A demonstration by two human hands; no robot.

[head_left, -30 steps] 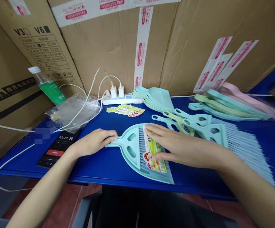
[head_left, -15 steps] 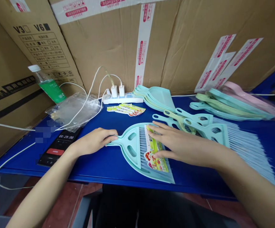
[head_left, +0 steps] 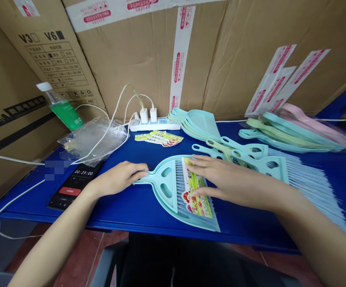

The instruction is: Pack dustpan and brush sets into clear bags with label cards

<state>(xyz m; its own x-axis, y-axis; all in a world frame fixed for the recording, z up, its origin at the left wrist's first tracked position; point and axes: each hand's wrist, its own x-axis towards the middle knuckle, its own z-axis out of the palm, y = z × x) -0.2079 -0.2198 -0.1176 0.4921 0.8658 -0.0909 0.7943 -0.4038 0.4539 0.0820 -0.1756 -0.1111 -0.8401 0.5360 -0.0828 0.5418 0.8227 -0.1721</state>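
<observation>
A mint-green hand brush (head_left: pixel 170 175) with grey-blue bristles lies nested in a matching dustpan (head_left: pixel 161 202) near the table's front edge. My left hand (head_left: pixel 125 175) is closed around both handles at their left end. Across the bristles lies a yellow-green printed label card (head_left: pixel 194 191) with red cartoon figures. My right hand (head_left: pixel 221 179) rests over the card's right side, fingers stretched out with the fingertips at its upper part and the thumb lower down. Beyond that hand, several loose brushes (head_left: pixel 259 161) in mint and pale green lie in a pile, partly hidden by my forearm.
Behind are stacked dustpans (head_left: pixel 203 121), a fan of label cards (head_left: pixel 159 138) and a power strip (head_left: pixel 155 125) with chargers. Bagged sets (head_left: pixel 295 129) lie at the back right. To the left are a phone (head_left: pixel 75 185), crumpled plastic bag (head_left: pixel 97 137), bottle (head_left: pixel 62 109) and white cables.
My right hand has shifted very slightly over the card, its fingers drawn a little closer together. My left hand, brush and dustpan stay in place.
</observation>
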